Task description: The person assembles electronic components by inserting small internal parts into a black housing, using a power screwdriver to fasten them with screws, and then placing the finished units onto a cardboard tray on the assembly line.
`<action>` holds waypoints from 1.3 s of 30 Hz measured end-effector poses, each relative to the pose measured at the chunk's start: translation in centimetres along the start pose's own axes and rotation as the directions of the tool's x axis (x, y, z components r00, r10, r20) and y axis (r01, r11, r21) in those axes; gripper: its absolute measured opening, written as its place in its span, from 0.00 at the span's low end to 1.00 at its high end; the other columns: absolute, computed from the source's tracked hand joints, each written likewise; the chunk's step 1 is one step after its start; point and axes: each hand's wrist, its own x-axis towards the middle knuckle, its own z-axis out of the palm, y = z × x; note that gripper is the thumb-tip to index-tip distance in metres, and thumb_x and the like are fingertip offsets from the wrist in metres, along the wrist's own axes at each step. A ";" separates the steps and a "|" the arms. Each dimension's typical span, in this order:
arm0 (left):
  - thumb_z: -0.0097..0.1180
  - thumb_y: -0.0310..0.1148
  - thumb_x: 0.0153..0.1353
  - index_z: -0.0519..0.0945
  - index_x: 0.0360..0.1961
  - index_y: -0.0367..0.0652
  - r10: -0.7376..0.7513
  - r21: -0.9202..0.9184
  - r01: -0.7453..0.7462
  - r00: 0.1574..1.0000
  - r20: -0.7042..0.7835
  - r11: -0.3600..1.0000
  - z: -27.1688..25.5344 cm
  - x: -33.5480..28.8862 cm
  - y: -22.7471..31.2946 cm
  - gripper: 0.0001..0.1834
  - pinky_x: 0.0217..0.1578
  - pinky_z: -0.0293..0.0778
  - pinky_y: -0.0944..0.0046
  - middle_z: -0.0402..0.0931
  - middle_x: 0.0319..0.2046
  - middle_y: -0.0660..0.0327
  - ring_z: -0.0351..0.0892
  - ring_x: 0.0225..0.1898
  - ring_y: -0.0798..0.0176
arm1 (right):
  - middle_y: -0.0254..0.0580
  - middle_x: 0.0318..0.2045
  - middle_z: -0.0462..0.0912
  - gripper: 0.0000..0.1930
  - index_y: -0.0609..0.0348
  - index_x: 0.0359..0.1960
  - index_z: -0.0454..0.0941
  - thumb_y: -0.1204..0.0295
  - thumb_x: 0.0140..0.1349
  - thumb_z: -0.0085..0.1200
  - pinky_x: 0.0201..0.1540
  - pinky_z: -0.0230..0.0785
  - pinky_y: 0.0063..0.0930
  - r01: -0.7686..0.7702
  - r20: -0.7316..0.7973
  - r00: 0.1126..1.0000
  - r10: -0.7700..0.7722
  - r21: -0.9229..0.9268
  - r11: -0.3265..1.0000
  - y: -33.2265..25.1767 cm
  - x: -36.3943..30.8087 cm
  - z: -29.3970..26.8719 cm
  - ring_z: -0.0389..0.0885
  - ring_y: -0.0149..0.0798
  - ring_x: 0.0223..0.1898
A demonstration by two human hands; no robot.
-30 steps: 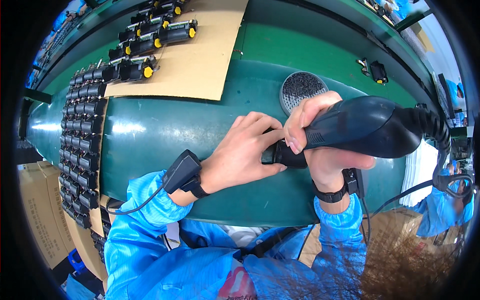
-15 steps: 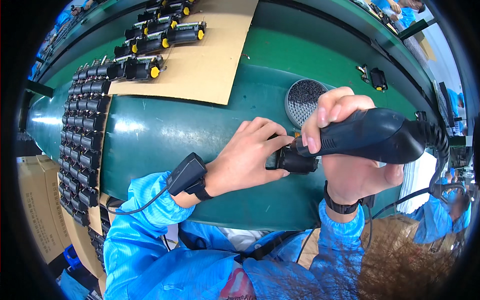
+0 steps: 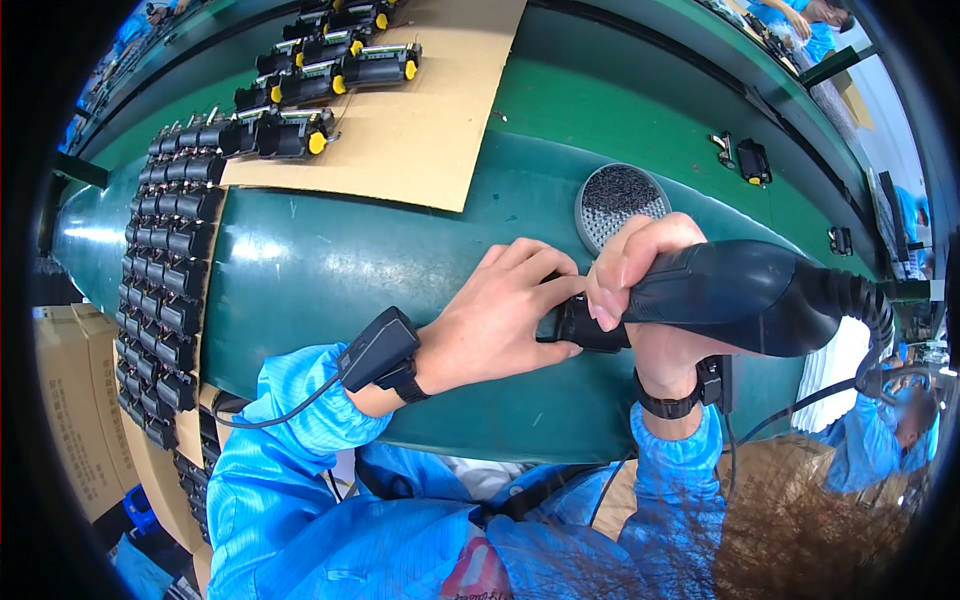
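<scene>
My left hand (image 3: 505, 315) rests on the green bench top, its fingers and thumb gripping a small black plastic housing (image 3: 600, 330). In my right hand (image 3: 645, 265) is a black electric screwdriver (image 3: 745, 295) with a coiled cable, its body slanting up toward me. The screwdriver's front end is over the housing; my right fingers hide its tip and part of the housing. Just beyond my right hand stands a round grey dish (image 3: 583, 215) with a dimpled plate, holding many tiny dark screws.
On the left, a cardboard sheet (image 3: 420, 165) carries black assemblies with yellow knobs (image 3: 317, 143), beside dense rows of black housings (image 3: 180, 240). Another black unit (image 3: 753, 162) lies at the far right. A cable (image 3: 810, 400) runs at the right; cartons (image 3: 80, 400) stand lower left.
My right hand and the screwdriver have come lower and slightly left, closer over the housing. My left hand keeps nearly the same place and hold. The view has shifted slightly.
</scene>
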 end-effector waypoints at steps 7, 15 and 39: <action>0.74 0.43 0.51 0.82 0.54 0.43 -0.013 0.011 0.013 1.000 0.009 1.000 -0.2 -0.1 0.1 0.30 0.61 0.66 0.50 0.76 0.52 0.58 0.72 0.60 0.50 | 0.41 0.26 0.75 0.36 0.64 0.36 0.73 0.34 0.68 0.52 0.25 0.69 0.22 0.023 -0.012 1.000 -0.022 0.086 0.996 1.0 -0.5 -0.1 0.76 0.31 0.23; 0.77 0.43 0.49 0.84 0.54 0.46 -0.024 -0.024 0.026 0.998 0.052 0.999 -0.1 0.4 0.1 0.31 0.60 0.67 0.48 0.76 0.55 0.58 0.71 0.60 0.48 | 0.39 0.22 0.77 0.58 0.63 0.35 0.75 0.09 0.45 0.33 0.21 0.68 0.26 0.074 0.119 0.990 -0.078 0.039 0.997 1.1 0.7 -2.8 0.75 0.33 0.19; 0.63 0.25 0.56 0.75 0.64 0.53 -0.259 0.394 0.254 0.965 -0.041 0.883 -6.3 -12.2 4.0 0.31 0.59 0.76 0.45 0.54 0.76 0.48 0.64 0.71 0.34 | 0.41 0.28 0.79 0.51 0.59 0.44 0.82 0.17 0.59 0.35 0.27 0.65 0.32 0.193 -0.434 0.901 0.028 0.456 0.869 -1.0 -6.2 -12.6 0.73 0.39 0.23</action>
